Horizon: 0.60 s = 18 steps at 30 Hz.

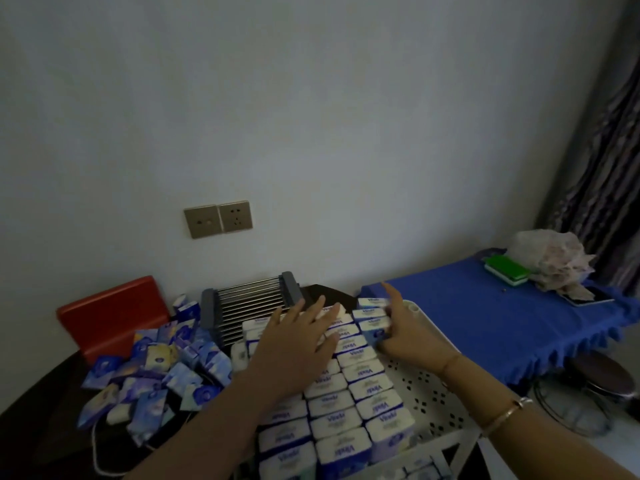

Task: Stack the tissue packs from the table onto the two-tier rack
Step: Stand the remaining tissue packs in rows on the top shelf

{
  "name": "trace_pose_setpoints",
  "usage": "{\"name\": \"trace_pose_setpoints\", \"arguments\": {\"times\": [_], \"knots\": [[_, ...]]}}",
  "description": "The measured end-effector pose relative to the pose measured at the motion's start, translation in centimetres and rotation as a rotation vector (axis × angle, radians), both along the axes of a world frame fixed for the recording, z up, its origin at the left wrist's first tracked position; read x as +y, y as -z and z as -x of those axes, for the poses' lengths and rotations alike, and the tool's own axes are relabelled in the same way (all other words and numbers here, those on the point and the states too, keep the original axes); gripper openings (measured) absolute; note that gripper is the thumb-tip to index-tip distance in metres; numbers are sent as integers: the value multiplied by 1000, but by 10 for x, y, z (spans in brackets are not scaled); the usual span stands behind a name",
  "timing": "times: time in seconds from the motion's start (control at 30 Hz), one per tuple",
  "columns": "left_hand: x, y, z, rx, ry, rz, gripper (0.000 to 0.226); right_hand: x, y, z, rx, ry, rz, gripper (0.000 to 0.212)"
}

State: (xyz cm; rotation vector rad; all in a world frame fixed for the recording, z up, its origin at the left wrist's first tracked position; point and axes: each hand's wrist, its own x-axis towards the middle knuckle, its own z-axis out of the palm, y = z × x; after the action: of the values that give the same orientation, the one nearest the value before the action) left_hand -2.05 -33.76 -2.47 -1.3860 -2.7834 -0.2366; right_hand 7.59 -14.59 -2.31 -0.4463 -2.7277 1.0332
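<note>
Rows of white and blue tissue packs (349,407) stand upright on the top tier of a white perforated rack (433,393). My left hand (298,341) lies flat on the packs at the back of the rows, fingers spread. My right hand (398,330) grips a tissue pack (375,332) at the far right end of the rows. A loose heap of blue tissue packs (156,372) lies on the dark table (38,410) to the left. Part of a lower tier with packs shows at the bottom edge.
A red box (114,313) and a grey wire dish rack (249,303) sit behind the heap, against the wall. A blue-covered table (485,323) to the right holds a green sponge, a crumpled bag and a phone. A stool stands at the lower right.
</note>
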Motion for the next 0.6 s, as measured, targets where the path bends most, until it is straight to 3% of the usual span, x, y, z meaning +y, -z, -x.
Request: {"name": "trace_pose_setpoints", "arguments": {"times": [0.1, 0.33, 0.6], "knots": [[3, -1, 0, -3, -1, 5, 53, -1, 12, -5, 48, 108, -35, 76], [0, -1, 0, -24, 5, 2, 53, -16, 25, -12, 19, 36, 16, 11], [0, -2, -2, -45, 12, -31, 53, -16, 19, -21, -36, 64, 38, 16]]}}
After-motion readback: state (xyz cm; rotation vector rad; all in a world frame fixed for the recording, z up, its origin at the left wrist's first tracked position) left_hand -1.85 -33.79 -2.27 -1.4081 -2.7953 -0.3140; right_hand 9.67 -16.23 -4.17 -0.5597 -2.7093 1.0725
